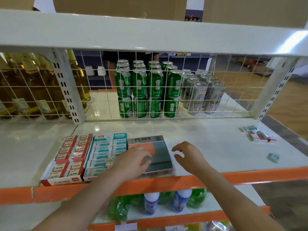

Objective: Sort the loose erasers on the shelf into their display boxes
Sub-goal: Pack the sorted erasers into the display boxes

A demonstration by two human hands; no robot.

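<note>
while left hand [133, 161] rests on grey box [156, 152], loose erasers [257, 134] lie well apart.

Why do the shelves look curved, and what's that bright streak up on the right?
Head view: the wide-angle lens bows the upper shelf; the streak is glare on its glossy paint; the loose erasers near the edge look smeared, and the right hand is slightly blurred.
</note>
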